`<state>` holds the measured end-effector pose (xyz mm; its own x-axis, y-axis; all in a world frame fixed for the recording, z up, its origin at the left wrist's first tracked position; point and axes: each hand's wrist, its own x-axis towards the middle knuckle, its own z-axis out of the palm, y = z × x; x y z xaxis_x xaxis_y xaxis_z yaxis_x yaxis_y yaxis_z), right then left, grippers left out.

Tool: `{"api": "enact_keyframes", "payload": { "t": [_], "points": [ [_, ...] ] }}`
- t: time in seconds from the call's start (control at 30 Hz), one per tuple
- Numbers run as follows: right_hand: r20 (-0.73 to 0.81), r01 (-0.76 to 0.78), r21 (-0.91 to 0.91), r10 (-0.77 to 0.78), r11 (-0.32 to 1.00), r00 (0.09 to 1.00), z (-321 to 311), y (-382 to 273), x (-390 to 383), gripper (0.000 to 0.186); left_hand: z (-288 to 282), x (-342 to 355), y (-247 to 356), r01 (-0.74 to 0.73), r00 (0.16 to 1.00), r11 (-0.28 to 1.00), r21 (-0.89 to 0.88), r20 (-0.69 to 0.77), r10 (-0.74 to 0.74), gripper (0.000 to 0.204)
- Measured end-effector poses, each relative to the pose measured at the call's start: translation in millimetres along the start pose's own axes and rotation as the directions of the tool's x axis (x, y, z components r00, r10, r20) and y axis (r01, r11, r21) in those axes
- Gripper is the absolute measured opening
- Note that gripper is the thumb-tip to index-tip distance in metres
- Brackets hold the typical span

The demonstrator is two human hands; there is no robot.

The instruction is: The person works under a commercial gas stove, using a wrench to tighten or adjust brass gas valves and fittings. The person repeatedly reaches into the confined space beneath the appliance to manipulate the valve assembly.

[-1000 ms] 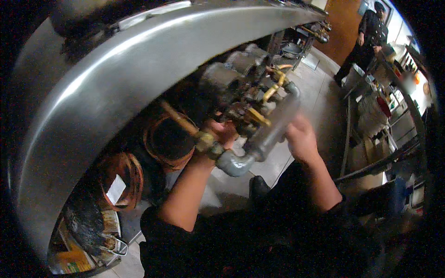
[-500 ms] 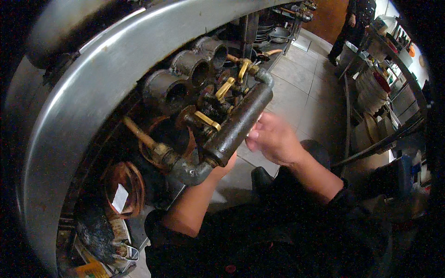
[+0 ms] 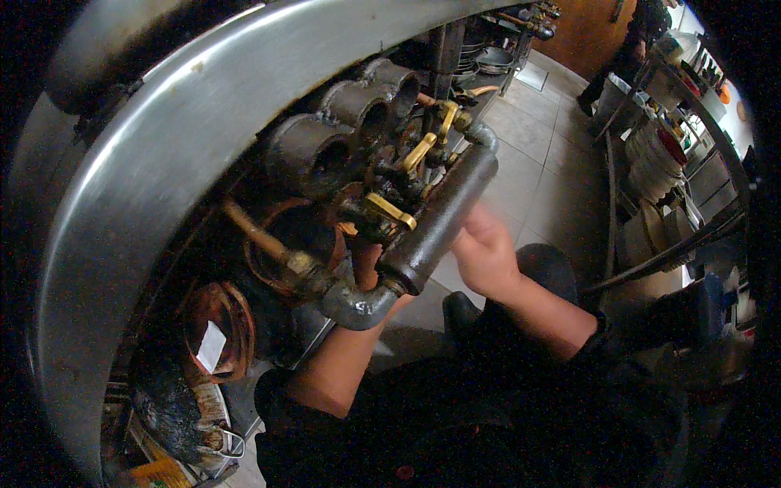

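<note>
A dark, thick metal pipe (image 3: 447,220) lies slantwise in front of me, with a grey elbow (image 3: 354,302) at its near end. Several brass valve levers (image 3: 390,210) line its left side, next to round, sooty burner openings (image 3: 317,154). My left hand (image 3: 366,262) reaches beneath the pipe; a strip of skin shows between elbow and levers, its fingers hidden. On the pipe's right side is my right hand (image 3: 488,256), fingers curled and blurred, tips partly behind the pipe. Whatever they pinch is not visible.
A curved steel stove edge (image 3: 154,122) arches over the left. Below it sit a brown round pan (image 3: 232,325) with a white paper and a blackened pan (image 3: 167,415). Stacked plates (image 3: 651,163) fill a rack at right. Another person (image 3: 643,37) stands at far right.
The pipe with its valves and burner openings has shifted right relative to the steel edge. Part of my left hand now shows behind the elbow. My right hand has moved slightly right and nearer.
</note>
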<state>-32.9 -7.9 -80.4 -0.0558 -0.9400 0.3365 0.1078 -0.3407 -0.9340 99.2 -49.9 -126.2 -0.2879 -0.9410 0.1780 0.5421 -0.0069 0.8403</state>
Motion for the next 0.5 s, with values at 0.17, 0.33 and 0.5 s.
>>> {"api": "enact_keyframes", "payload": {
  "t": [0.17, 0.33, 0.5],
  "points": [
    [-0.034, 0.041, -0.01, -0.041, 0.999, 0.999, 2, 1, 2, 0.021, 8, -2, 3, 0.023, 0.999, 0.949, -0.316, -0.02, -0.031, 0.027],
    [-0.067, 0.018, -0.011, -0.019, 1.0, 0.998, 2, -4, 1, 0.022, -3, 8, -8, 0.028, 1.0, 0.994, -0.11, -0.002, -0.028, 0.045],
    [-0.108, -0.002, -0.081, -0.006, 0.997, 0.994, 0, -12, 1, 0.022, -65, 30, -56, -0.166, 0.985, 0.863, 0.477, 0.046, 0.164, 0.033]
  ]
}}
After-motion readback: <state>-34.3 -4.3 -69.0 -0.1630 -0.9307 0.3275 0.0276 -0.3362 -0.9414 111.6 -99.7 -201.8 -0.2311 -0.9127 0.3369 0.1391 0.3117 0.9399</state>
